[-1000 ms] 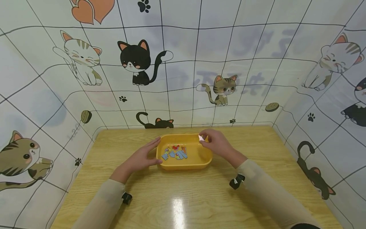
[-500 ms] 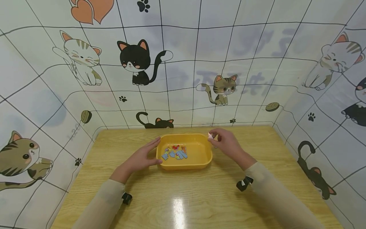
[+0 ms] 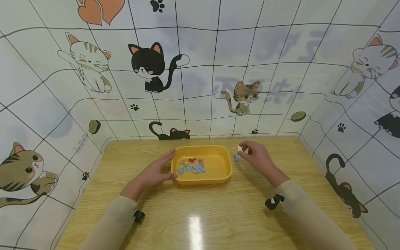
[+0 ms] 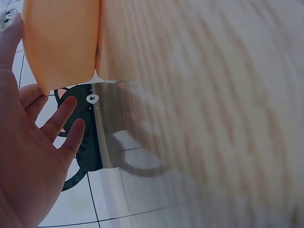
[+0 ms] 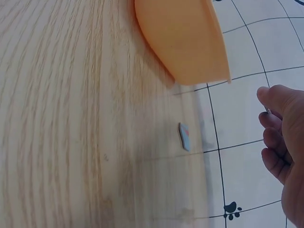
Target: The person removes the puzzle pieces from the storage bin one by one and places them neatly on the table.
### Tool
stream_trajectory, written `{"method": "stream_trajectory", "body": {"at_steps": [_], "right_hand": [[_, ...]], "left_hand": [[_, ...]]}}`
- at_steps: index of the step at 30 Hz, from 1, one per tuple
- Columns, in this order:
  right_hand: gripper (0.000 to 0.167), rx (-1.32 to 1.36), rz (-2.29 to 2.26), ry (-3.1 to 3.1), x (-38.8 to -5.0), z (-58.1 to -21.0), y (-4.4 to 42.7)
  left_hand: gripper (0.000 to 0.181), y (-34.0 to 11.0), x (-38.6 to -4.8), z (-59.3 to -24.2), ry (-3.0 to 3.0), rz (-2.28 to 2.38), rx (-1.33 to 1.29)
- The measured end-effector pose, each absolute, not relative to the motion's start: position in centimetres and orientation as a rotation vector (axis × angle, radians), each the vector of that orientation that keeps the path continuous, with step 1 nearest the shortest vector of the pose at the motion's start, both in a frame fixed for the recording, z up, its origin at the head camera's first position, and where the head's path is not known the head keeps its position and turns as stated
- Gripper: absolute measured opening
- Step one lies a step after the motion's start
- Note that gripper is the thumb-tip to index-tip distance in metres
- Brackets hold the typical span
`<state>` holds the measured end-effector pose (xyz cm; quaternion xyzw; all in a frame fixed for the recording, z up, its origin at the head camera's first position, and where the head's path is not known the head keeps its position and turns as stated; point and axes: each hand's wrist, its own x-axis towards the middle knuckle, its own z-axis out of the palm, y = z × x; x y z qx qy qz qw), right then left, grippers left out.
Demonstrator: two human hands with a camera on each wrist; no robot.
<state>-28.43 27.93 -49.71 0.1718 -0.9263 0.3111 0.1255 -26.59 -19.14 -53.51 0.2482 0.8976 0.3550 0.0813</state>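
Note:
A yellow tray holds several small blue, red and yellow pieces, grouped in its left half. My left hand rests with spread fingers against the tray's left end; in the left wrist view the hand touches the orange-looking tray wall. To the right of the tray, my right hand pinches a small whitish piece between thumb and finger. Just beside that hand a blue and red piece lies on the table, also visible as a flat piece in the right wrist view.
The wooden table extends around the tray on all sides. Behind it and at both sides hangs a white backdrop with black lines and cartoon cats. Light reflects off the table near its front.
My right hand has moved right, from above the tray's right end to beyond it, still pinching the whitish piece. The piece on the table has come into view. My left hand has stayed put.

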Motion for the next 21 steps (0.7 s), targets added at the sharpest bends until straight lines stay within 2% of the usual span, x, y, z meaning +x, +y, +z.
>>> {"method": "stream_trajectory", "body": {"at_steps": [21], "right_hand": [[0.029,0.426,0.886,-2.826,-29.3,-53.6,30.6]], "left_hand": [[0.103,-19.1,-26.7,-53.7,2.687,1.052,0.744]]}}
